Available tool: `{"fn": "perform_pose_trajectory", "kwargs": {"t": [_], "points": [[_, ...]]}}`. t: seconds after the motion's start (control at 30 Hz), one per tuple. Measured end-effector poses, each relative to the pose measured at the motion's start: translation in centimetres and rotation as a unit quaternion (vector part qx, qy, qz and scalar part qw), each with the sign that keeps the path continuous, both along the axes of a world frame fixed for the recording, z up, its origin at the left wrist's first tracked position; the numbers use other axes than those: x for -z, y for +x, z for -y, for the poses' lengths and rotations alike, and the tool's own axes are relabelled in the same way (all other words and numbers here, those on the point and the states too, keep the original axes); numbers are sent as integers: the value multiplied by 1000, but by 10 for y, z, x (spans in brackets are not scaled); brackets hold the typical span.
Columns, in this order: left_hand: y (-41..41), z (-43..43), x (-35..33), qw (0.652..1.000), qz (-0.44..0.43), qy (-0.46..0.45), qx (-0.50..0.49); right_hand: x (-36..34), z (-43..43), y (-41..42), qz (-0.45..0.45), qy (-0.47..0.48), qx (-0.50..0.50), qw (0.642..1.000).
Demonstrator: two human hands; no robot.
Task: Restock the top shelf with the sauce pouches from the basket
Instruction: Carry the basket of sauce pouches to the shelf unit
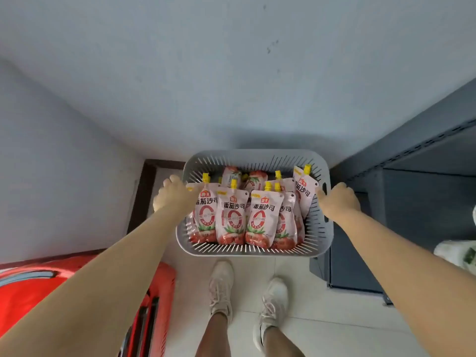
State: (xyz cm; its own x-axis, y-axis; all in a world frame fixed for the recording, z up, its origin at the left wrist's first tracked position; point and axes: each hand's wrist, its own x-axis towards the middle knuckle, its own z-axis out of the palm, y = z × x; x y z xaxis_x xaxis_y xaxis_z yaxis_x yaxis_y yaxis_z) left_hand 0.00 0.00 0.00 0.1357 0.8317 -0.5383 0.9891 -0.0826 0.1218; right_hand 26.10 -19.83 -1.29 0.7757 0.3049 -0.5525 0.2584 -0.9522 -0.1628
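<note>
Person holds grey basket of sauce pouches above floor, left hand and right hand each gripping a side rim; dark shelf unit beside.

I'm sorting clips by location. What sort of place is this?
Probably a small shop or its stockroom: dark metal shelving on the right, a grey basket full of identical sauce pouches, and a tiled floor.
</note>
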Motion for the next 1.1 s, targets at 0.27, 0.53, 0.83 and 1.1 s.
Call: {"fn": "perform_pose_trajectory", "kwargs": {"t": [0.27,0.53,0.83,1.1], "points": [[9,-9,44,931,175,-113,-301,52,-2,4,8,68,148,987],[11,-10,19,875,233,-198,-376,41,-5,5,-98,120,259,953],[-5,17,-34,859,244,-232,-386,-18,40,-25,-112,135,311,934],[-13,54,-129,887,244,-259,-293,-107,119,-76,-141,140,423,884]]}}
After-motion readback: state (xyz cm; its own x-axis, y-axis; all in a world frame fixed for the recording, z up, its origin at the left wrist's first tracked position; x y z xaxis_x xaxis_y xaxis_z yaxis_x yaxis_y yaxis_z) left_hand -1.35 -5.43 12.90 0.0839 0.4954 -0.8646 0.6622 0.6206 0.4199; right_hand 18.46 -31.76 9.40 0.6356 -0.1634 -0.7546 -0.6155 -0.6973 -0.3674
